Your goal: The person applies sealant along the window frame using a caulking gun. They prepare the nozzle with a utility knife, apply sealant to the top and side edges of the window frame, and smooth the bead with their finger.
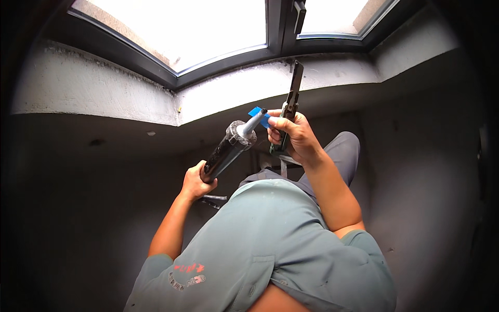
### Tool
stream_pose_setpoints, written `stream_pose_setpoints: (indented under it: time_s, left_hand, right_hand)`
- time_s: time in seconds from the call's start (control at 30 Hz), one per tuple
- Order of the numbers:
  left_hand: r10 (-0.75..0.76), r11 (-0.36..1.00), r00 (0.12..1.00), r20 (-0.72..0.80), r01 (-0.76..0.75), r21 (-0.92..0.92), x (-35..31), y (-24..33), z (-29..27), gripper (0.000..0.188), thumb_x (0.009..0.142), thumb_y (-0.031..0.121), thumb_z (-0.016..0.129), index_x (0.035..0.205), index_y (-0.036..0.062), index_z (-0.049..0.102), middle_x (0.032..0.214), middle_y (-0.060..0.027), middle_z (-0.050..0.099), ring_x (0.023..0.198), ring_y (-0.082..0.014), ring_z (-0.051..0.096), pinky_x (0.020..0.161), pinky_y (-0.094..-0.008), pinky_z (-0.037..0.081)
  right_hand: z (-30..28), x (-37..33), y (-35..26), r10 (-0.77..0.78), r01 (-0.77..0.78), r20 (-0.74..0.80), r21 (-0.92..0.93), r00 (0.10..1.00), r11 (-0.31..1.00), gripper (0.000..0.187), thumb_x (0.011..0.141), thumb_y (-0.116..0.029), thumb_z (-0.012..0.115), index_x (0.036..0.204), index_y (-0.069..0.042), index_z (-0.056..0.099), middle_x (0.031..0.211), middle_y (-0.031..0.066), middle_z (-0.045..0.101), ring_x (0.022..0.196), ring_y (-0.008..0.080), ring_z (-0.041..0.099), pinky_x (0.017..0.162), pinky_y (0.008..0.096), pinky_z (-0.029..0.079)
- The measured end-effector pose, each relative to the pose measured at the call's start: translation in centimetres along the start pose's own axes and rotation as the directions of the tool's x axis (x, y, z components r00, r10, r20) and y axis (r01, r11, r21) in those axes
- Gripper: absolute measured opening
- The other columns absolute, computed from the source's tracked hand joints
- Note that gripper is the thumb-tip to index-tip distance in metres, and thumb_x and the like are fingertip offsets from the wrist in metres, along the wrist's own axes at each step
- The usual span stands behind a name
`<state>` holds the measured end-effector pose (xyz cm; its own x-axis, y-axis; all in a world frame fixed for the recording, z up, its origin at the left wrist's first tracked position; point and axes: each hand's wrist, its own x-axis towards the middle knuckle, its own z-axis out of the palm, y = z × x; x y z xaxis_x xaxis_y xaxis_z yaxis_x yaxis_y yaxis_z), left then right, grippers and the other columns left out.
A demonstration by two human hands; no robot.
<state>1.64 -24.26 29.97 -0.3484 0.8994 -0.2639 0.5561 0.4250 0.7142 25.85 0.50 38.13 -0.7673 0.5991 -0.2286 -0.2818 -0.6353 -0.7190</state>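
Note:
My left hand (199, 182) is wrapped round the lower end of a caulking gun (227, 153) with a dark barrel. Its pale grey nozzle (253, 124) slants up to the right and ends in a dark tip. Below that hand, part of the gun's handle and trigger (214, 199) shows. My right hand (295, 134) is closed on a long, dark utility knife (294, 86), its narrow end upward. The same hand pinches a piece of blue tape or paper (265, 121) that lies against the nozzle tip, partly behind it.
Ahead is a dark-framed window (274, 50) with a black handle (299, 16). Beneath it runs a rough, pale sill (234, 91) with an edge and a corner. The dark grey wall (104, 171) is below. My bent knee (345, 151) is raised near my right forearm.

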Motion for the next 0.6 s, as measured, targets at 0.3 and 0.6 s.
stream_pose_setpoints:
  time_s: [0.3, 0.6]
  left_hand:
    - [0.043, 0.999, 0.998, 0.052, -0.042, -0.01, -0.1, 2.4, -0.9, 0.032, 0.067, 0.015, 0.079, 0.087, 0.0059, 0.056, 0.065, -0.0062, 0.054, 0.058, -0.0218, 0.051, 0.064, -0.0337, 0.049]
    - [0.089, 0.995, 0.996, 0.007, -0.089, -0.039, -1.5, 4.1, -0.5, 0.033, 0.067, 0.013, 0.08, 0.085, 0.006, 0.054, 0.063, -0.0044, 0.05, 0.057, -0.0194, 0.047, 0.062, -0.0312, 0.048]
  right_hand:
    - [0.3, -1.9, 0.4, -0.163, 0.052, 0.24, 0.41, 0.957, 0.911, 0.045, 0.093, -0.014, 0.066, 0.133, 0.006, 0.063, 0.082, 0.0038, 0.06, 0.071, 0.012, 0.052, 0.068, 0.0292, 0.044]
    - [0.6, -2.0, 0.2, -0.219, 0.11, 0.307, 0.336, 0.926, 0.935, 0.031, 0.098, -0.012, 0.072, 0.125, 0.002, 0.067, 0.076, -0.0011, 0.055, 0.066, 0.008, 0.049, 0.064, 0.0274, 0.043]
